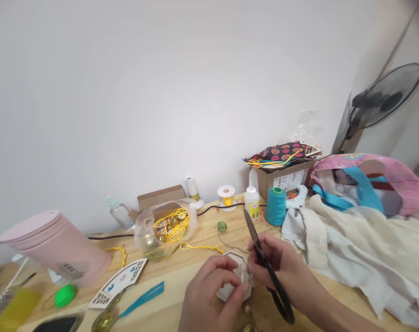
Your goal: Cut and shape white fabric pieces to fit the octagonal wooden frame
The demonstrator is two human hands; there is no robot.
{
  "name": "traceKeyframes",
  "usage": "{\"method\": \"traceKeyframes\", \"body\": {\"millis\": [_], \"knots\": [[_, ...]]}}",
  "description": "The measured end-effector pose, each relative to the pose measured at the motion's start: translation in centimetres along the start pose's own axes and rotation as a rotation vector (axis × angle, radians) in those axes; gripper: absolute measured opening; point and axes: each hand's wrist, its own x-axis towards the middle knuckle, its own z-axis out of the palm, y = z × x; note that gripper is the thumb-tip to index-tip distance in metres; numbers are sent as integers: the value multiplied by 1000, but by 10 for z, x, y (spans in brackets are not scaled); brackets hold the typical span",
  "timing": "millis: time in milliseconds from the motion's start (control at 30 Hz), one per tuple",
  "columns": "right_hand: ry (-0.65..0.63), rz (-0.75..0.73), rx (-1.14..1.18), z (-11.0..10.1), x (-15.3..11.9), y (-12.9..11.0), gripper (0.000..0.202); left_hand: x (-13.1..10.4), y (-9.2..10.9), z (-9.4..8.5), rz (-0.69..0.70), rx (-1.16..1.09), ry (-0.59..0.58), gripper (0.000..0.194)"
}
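Observation:
Low in the middle, my left hand is closed, its fingertips pinching a small crumpled whitish piece, too blurred to name exactly. Black scissors lie across my right hand, blades pointing up and handle loops down toward me. The right thumb and fingertips also meet near the whitish piece. Beneath both hands sits a small white octagonal dish, partly covered by the fingers. A yellow braided cord runs up to the dish's far edge. Beyond lies a small green thread ball.
Behind stand a glue bottle, a teal thread cone and a yellow spool. Pale cloth spreads at right. To the left are a bag of cords and bells, a fan-shaped piece, a blue tassel and a pink bin.

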Motion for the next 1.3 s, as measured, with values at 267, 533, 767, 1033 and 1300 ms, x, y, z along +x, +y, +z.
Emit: {"method": "traceKeyframes", "body": {"millis": [267, 533, 767, 1033, 1300], "knots": [[-10, -71, -68, -5, -1, 1, 27, -2, 1, 9, -782, -860, 80, 21], [-58, 67, 103, 3, -1, 0, 26, -1, 2, 7, -823, -1070, 43, 25], [117, -21, 158, 3, -3, 1, 31, -4, -1, 7, -849, -1055, -139, 36], [41, -84, 40, 10, -6, 12, 25, -4, -3, 8, -788, -1035, 80, 17], [-97, -39, 158, 5, -7, 15, 30, -6, 0, 4, -702, -1047, -71, 15]]}}
